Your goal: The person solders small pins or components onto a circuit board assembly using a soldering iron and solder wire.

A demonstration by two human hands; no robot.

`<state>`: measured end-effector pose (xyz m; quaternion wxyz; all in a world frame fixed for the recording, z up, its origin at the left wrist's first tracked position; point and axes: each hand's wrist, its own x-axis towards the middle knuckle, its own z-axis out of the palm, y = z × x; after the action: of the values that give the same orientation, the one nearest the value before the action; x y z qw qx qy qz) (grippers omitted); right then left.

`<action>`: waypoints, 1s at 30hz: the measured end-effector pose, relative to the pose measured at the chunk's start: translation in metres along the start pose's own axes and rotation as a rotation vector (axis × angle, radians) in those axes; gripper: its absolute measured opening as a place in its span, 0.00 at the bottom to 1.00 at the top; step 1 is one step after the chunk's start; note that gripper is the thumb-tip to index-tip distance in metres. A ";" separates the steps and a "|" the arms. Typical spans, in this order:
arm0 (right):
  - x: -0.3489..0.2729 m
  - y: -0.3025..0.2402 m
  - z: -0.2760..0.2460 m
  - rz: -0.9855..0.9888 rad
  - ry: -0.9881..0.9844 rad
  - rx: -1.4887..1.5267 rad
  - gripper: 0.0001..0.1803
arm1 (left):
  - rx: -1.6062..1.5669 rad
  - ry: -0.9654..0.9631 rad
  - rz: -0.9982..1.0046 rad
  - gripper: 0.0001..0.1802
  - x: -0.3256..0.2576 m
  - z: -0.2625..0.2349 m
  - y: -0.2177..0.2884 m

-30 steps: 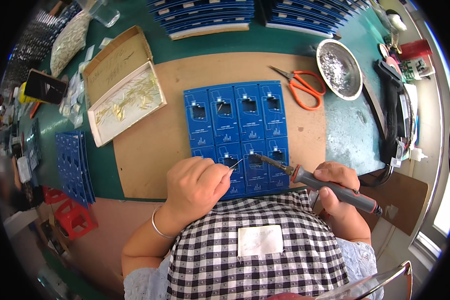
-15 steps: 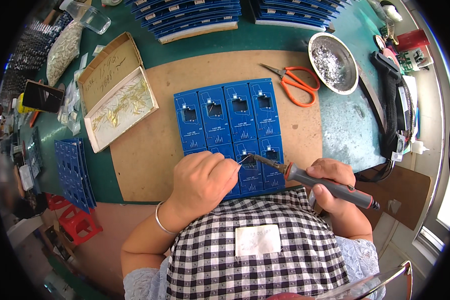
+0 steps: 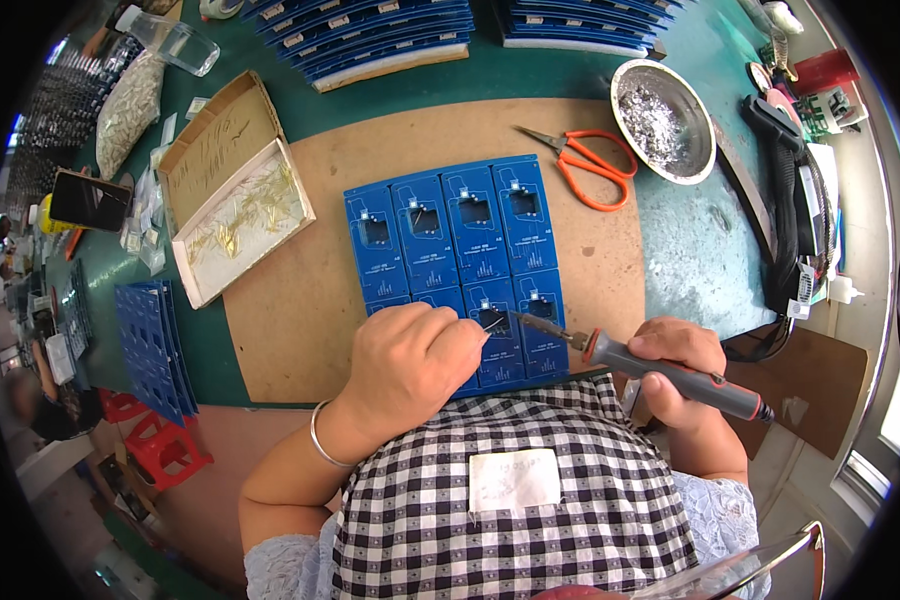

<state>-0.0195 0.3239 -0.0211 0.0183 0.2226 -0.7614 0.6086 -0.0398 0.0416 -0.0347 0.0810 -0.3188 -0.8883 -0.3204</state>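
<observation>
A blue circuit board panel (image 3: 490, 262), divided into several units with dark square cut-outs, lies in front of me. My left hand (image 3: 415, 355) is closed over its near left part, hiding some units. Thumb and forefinger pinch a thin silvery wire (image 3: 493, 325), whose free end reaches one cut-out in the near row. My right hand (image 3: 682, 362) is wrapped round the grey handle of a soldering iron (image 3: 612, 352). The iron points left, its tip just above the panel, a short gap away from the wire.
Orange-handled scissors (image 3: 595, 170) and a metal bowl of silvery scraps (image 3: 620, 120) lie beyond the panel to the right. An open cardboard box (image 3: 185, 280) on the left holds thin golden pins. Stacked blue boards (image 3: 370, 45) stand at the back; more boards (image 3: 150, 345) lean at left.
The soldering iron and my right hand have drawn back slightly to the right, parting the tip from the wire. My left hand stays nearly in place.
</observation>
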 end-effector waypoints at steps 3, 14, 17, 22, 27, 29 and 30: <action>-0.005 -0.001 -0.009 0.010 0.085 -0.031 0.12 | 0.019 -0.007 0.033 0.10 0.008 0.001 0.001; -0.016 0.005 -0.023 0.075 0.078 -0.057 0.13 | -0.015 -0.088 0.107 0.09 0.036 0.017 0.006; -0.015 0.006 -0.021 0.073 0.066 -0.065 0.13 | 0.008 -0.100 0.091 0.08 0.036 0.018 0.006; -0.012 0.006 -0.020 0.089 0.081 -0.075 0.12 | 0.040 -0.122 0.078 0.08 0.038 0.018 0.005; -0.007 0.005 -0.020 0.089 0.062 -0.074 0.12 | 0.041 -0.105 0.075 0.08 0.042 0.018 0.005; -0.006 0.004 -0.023 0.088 0.059 -0.070 0.12 | 0.042 -0.100 0.067 0.08 0.040 0.015 0.004; -0.006 0.003 -0.026 0.080 0.045 -0.066 0.12 | 0.019 -0.105 0.037 0.07 0.038 0.012 0.003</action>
<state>-0.0213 0.3504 -0.0191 0.0182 0.1775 -0.7889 0.5880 -0.0669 0.0708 -0.0294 0.0434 -0.3506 -0.8884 -0.2932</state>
